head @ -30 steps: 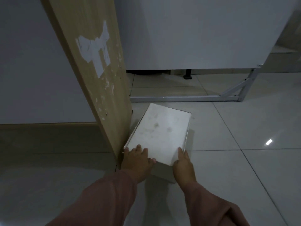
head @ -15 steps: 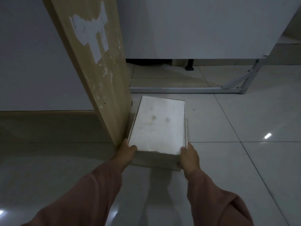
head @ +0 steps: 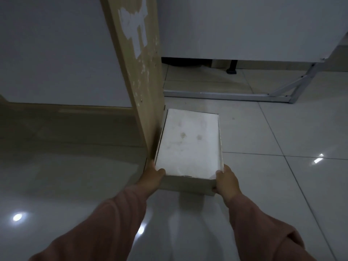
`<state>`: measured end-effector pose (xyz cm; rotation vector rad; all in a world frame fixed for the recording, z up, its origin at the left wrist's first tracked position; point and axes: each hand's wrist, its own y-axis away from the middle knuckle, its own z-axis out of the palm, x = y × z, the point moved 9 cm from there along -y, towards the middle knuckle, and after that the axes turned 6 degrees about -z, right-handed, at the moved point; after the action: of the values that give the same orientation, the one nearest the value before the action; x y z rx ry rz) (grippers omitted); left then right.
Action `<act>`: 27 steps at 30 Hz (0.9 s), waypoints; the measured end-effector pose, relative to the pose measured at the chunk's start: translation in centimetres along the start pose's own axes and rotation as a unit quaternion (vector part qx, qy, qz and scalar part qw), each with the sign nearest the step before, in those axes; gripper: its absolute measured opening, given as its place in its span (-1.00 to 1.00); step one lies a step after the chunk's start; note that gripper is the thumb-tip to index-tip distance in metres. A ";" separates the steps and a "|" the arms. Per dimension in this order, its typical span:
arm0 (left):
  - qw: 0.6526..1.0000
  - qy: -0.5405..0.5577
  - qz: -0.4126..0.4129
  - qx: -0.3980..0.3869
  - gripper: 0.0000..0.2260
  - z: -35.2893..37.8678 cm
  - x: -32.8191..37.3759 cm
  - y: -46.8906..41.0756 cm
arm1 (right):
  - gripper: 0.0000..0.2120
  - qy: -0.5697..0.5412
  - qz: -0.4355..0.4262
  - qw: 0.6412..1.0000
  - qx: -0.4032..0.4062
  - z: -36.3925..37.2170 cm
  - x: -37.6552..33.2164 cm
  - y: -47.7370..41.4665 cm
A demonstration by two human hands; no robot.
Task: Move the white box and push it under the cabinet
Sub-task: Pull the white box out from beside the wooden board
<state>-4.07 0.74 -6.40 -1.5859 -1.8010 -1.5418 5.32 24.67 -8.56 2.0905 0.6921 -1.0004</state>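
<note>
Box [head: 189, 146] is squared up now instead of angled, sitting on the floor [head: 273, 140] tight against the wooden panel [head: 145, 87]. My left hand [head: 152, 178] and right hand [head: 227, 182] grip its near corners, ready to shove it under the cabinet [head: 235, 27].

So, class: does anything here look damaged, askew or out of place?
Yes: the wooden panel beside the box is scuffed, with pale patches where its surface looks peeled. The box lid shows faint stains. Nothing is spilled.

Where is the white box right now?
The white box lies on the tiled floor, centre of the head view, beside the wooden panel, short of the metal frame.
</note>
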 end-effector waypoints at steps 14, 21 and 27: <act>0.995 0.055 -0.058 -0.055 -0.76 -1.4 -5.4 4.1 | -0.62 -0.001 0.066 0.997 -0.031 0.0 3.2 7.0; 0.972 0.178 -0.142 -0.063 -0.62 -1.2 -7.6 2.2 | -0.46 -0.155 0.112 0.976 -0.104 1.6 3.7 6.5; 0.937 0.277 -0.150 -0.150 -0.53 1.3 -7.7 1.3 | -0.31 -0.220 0.114 0.959 -0.134 1.0 5.6 5.0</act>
<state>0.30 -2.55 -12.17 -0.8520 -1.5782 -2.2142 11.54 21.71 -11.71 1.5942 0.3281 -1.1205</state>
